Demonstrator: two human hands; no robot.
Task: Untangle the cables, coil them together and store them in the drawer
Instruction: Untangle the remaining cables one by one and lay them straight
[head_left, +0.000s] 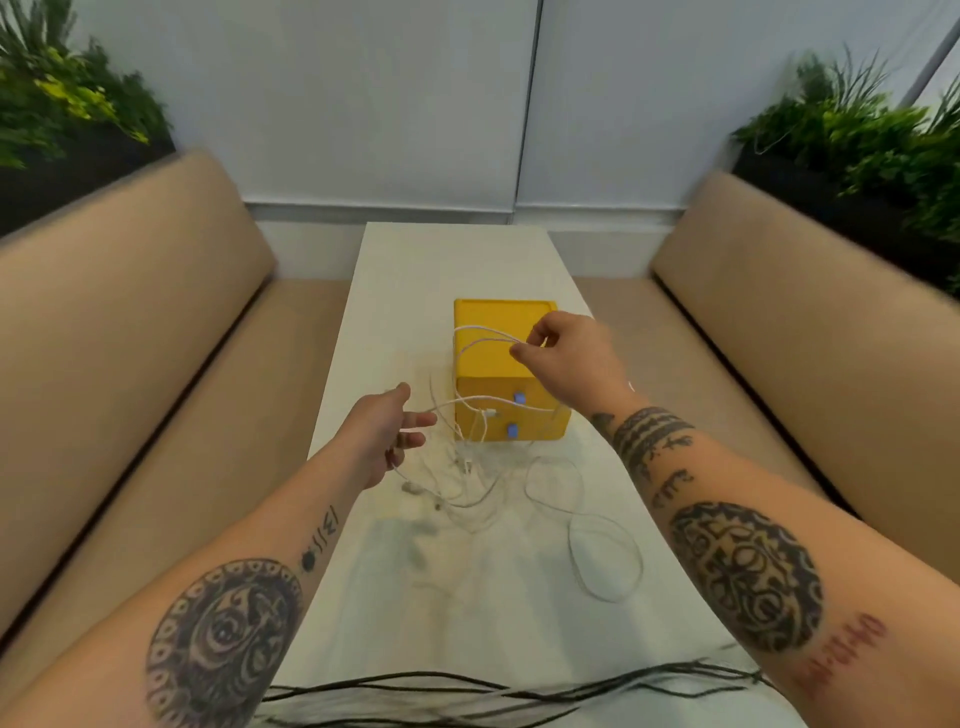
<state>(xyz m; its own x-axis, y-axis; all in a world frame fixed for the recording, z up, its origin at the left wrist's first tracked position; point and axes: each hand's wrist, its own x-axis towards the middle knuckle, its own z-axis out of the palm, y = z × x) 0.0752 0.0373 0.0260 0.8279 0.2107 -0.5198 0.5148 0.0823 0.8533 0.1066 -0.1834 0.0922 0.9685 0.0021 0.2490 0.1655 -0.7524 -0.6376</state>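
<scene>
R hand: raised over top of yellow drawer box, thumb + forefinger pinching a couple of white strands.
L hand: lower and nearer, just left of box front; fingers loosely curled round one strand, looks like a light grip.
Cables: white knot on table, just in front of box, between and below both hands; slack loop trailing to near right.
Key axis: held strands run diag. from L hand (low, near) up to R hand (high, far), crossing box front.
Nearer to knot: L hand, just above its left edge; R hand well apart.
Drawers: both closed, blue knobs facing this way, strands draped across.
Next, prob.: spread hands along that diag. to draw strand free; risk of snagging on knobs.
Stage: early, no coil yet.
</scene>
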